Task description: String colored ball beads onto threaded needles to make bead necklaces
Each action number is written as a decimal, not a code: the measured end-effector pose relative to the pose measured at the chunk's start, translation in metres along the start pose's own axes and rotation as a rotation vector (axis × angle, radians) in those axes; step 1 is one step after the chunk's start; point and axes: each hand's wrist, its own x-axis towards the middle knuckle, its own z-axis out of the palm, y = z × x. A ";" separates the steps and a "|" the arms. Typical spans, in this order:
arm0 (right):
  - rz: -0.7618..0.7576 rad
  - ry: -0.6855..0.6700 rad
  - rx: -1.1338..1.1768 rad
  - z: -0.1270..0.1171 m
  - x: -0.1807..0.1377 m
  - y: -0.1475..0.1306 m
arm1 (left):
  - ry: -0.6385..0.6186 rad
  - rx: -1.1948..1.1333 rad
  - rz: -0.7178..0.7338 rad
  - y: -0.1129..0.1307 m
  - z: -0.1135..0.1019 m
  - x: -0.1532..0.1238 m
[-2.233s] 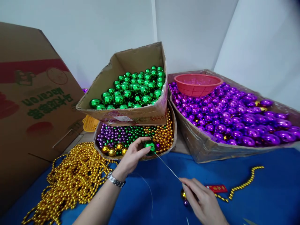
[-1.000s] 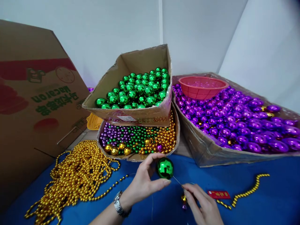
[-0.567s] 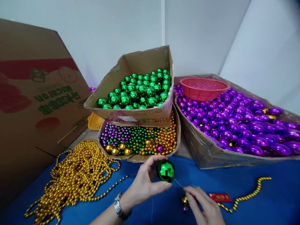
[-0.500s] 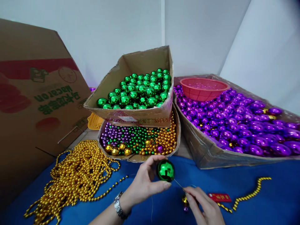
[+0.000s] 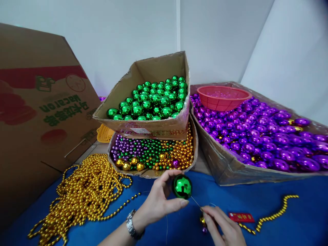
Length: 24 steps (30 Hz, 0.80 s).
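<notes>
A large shiny green ball (image 5: pixel 182 187) is gripped between the thumb and fingers of my left hand (image 5: pixel 162 198), which wears a metal watch (image 5: pixel 132 224). From the ball's lower right a thin needle or wire (image 5: pixel 196 202) runs to my right hand (image 5: pixel 222 223), whose thumb and finger pinch its other end. Just left of the right fingers, a gold ball (image 5: pixel 202 220) and a small purple bead (image 5: pixel 204 230) hang or lie close together. A fine thread (image 5: pixel 166 227) trails below my left hand.
Gold bead strands (image 5: pixel 84 194) lie heaped at left on the blue cloth (image 5: pixel 148 232). A carton of green balls (image 5: pixel 140 127) stands on a tray of mixed beads (image 5: pixel 153 173). A box of purple balls (image 5: pixel 241 176) holds a red basket (image 5: pixel 222 100). A red packet (image 5: pixel 241 217) lies right.
The view has shifted very slightly. Both hands, the green ball and the needle or wire keep nearly the same positions relative to each other.
</notes>
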 end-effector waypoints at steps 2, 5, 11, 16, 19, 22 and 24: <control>-0.003 0.004 -0.004 -0.001 0.000 -0.001 | -0.011 -0.012 -0.005 -0.001 -0.001 0.001; 0.033 0.006 0.003 -0.003 0.001 -0.004 | -0.014 -0.046 -0.013 -0.004 -0.001 0.003; 0.116 -0.048 0.055 -0.006 0.007 -0.015 | -0.077 -0.005 -0.036 -0.003 0.003 0.001; 0.112 -0.003 0.057 -0.009 0.009 -0.014 | -0.127 0.209 0.037 0.004 -0.011 0.015; 0.114 0.027 0.056 -0.013 0.008 -0.013 | 0.009 0.668 0.086 0.001 -0.026 0.048; 0.130 0.021 0.052 -0.013 0.008 -0.013 | -0.020 1.026 0.086 -0.011 -0.031 0.093; 0.144 0.028 0.051 -0.011 0.009 -0.014 | -0.090 1.064 0.066 -0.023 -0.027 0.120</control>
